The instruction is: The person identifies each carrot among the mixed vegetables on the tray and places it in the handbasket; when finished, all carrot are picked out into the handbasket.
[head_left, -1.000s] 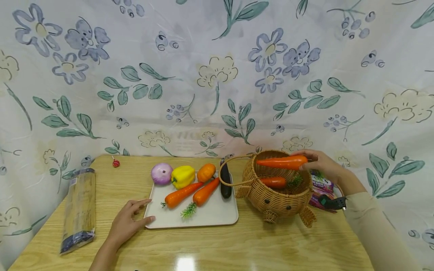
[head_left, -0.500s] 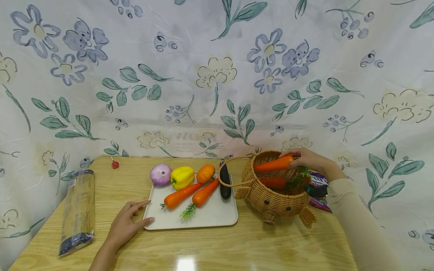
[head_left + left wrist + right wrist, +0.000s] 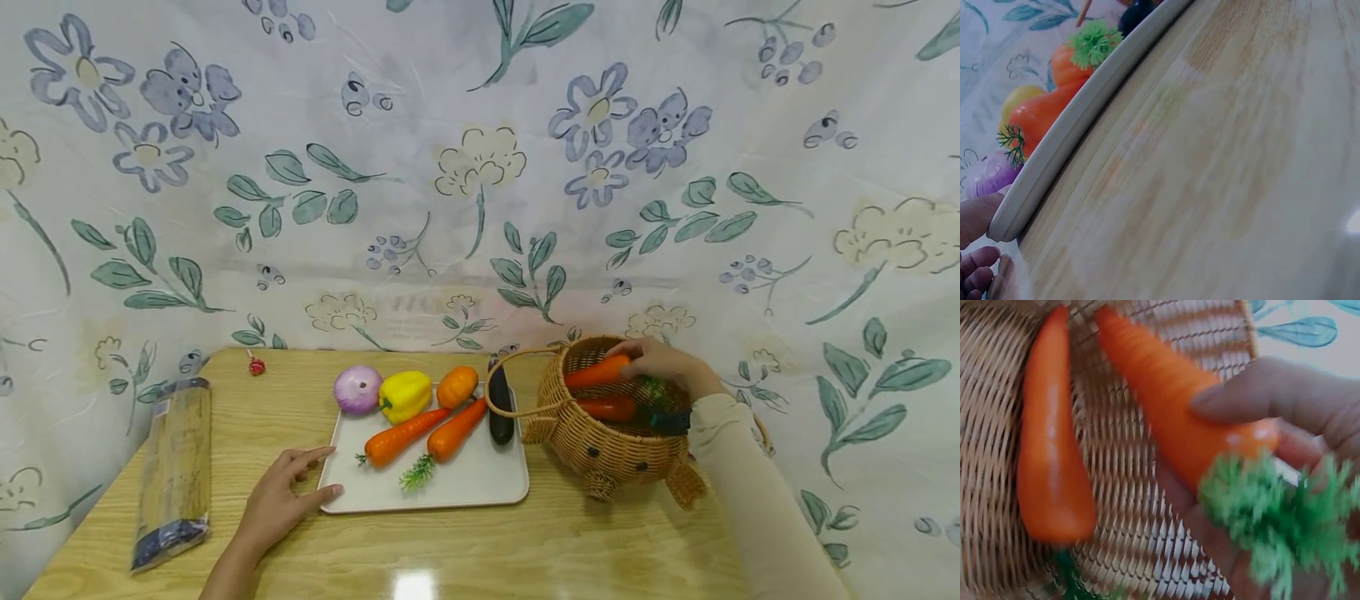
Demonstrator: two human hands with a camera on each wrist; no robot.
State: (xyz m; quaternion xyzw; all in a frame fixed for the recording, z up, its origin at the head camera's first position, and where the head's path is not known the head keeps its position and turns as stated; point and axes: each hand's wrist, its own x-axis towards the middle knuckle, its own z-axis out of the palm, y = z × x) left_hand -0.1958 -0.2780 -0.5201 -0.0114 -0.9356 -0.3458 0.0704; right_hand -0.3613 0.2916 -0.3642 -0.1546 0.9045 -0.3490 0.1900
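Note:
In the head view, my right hand (image 3: 660, 364) is inside the wicker basket (image 3: 622, 454), holding an orange carrot (image 3: 596, 372). The right wrist view shows the thumb and fingers around the thick end of this carrot (image 3: 1179, 406), near its green leafy top. A second carrot (image 3: 1054, 456) lies beside it in the basket, not touched by the hand. My left hand (image 3: 281, 500) rests at the left edge of the white tray (image 3: 465, 487), thumb and forefinger spread along the rim. On the tray lie two carrots (image 3: 405, 437), a yellow bell pepper (image 3: 407, 396), a small pumpkin (image 3: 457, 387) and an eggplant (image 3: 500, 408).
A purple onion (image 3: 357, 389) sits at the tray's back left corner. A long clear plastic package (image 3: 174, 475) lies at the table's left, with a red lollipop (image 3: 257, 366) behind. The basket's handle (image 3: 498, 392) leans over the tray's right side. A floral curtain (image 3: 420, 208) hangs behind.
My right hand has moved left and down into the basket, bringing the carrot from above the rim to inside, above the other carrot. The left hand has stayed at the tray's edge.

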